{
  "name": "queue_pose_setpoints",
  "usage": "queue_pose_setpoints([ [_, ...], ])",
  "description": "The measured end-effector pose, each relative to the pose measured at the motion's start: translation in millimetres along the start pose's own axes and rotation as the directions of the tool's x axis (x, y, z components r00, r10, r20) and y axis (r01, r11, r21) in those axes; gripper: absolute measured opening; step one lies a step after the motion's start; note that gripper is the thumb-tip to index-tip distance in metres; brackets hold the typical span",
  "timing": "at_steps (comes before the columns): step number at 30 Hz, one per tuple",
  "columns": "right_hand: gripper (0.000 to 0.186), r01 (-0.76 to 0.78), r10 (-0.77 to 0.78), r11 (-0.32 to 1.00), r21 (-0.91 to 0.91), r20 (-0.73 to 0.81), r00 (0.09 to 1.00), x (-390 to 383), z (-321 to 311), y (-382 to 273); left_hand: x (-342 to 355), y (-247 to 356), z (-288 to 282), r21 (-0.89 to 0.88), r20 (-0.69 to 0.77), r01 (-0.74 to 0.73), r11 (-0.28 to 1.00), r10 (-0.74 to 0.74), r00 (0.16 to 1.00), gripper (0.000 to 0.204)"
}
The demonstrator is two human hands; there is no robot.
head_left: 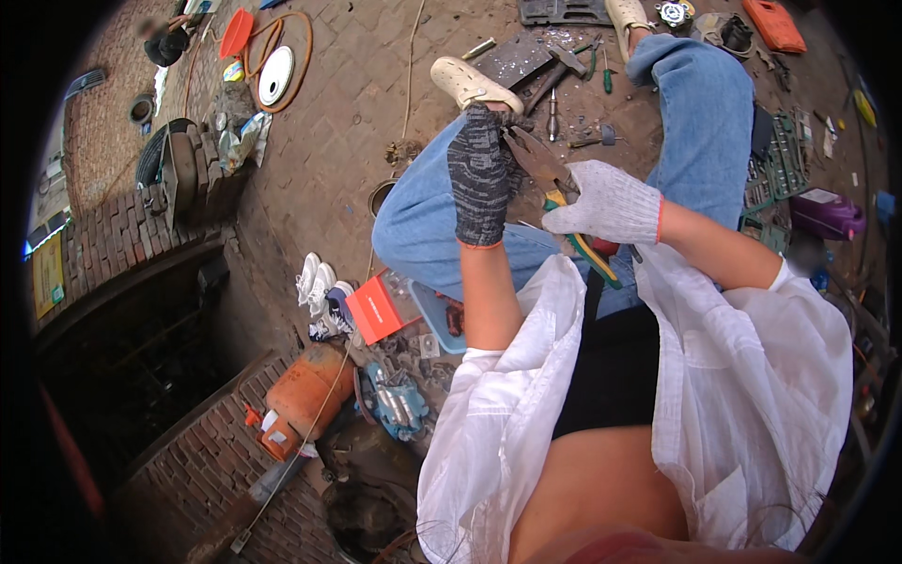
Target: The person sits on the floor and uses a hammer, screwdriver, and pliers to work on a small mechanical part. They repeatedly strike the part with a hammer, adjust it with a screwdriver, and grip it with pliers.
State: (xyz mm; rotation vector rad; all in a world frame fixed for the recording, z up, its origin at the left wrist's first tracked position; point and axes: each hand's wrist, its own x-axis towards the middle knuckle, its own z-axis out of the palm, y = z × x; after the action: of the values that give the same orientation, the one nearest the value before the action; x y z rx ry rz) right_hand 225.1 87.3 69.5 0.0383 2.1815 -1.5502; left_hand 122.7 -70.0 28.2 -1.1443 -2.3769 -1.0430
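My right hand (611, 202), in a pale knit glove with a red cuff edge, is closed round a pair of pliers (540, 155). Their rusty jaws point up and left, and the green and yellow handles stick out below the hand. Just left of the jaws is my left hand (479, 179), in a dark striped glove, raised over my bent knee with its fingers curled together. Whatever those fingers hold is hidden by the glove and the jaws. Beneath the right hand shows a small red object (604, 246), partly covered.
Ahead on the bricks lie a hammer (567, 62), a screwdriver (552, 117), a green-handled screwdriver (607, 80) and a dark metal plate (512, 61). A green socket set (780, 164) and purple jug (827, 214) sit right. Left are an orange gas cylinder (305, 395) and a red box (376, 310).
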Motion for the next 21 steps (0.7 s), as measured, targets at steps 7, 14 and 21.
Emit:
queue_pose_setpoints([
  [7, 0.038, -0.135, 0.104, 0.978, 0.159, 0.188, 0.977, -4.0, -21.7, -20.5, -4.5, -12.8, -8.7, 0.045, 0.117, -0.074, 0.996, 0.069, 0.991, 0.037],
  [14, 0.026, -0.209, 0.155, 0.970, 0.125, 0.347, 0.925, 2.8, -38.3, -22.0, -2.4, -22.0, -3.8, -0.022, 0.166, -0.066, 0.998, 0.069, 0.984, 0.026],
  [21, 0.030, -0.221, 0.213, 0.975, 0.019, 0.198, 0.957, 6.7, -33.7, -14.9, -17.7, -34.9, 8.2, 0.014, 0.180, -0.130, 0.991, 0.126, 0.976, 0.028],
])
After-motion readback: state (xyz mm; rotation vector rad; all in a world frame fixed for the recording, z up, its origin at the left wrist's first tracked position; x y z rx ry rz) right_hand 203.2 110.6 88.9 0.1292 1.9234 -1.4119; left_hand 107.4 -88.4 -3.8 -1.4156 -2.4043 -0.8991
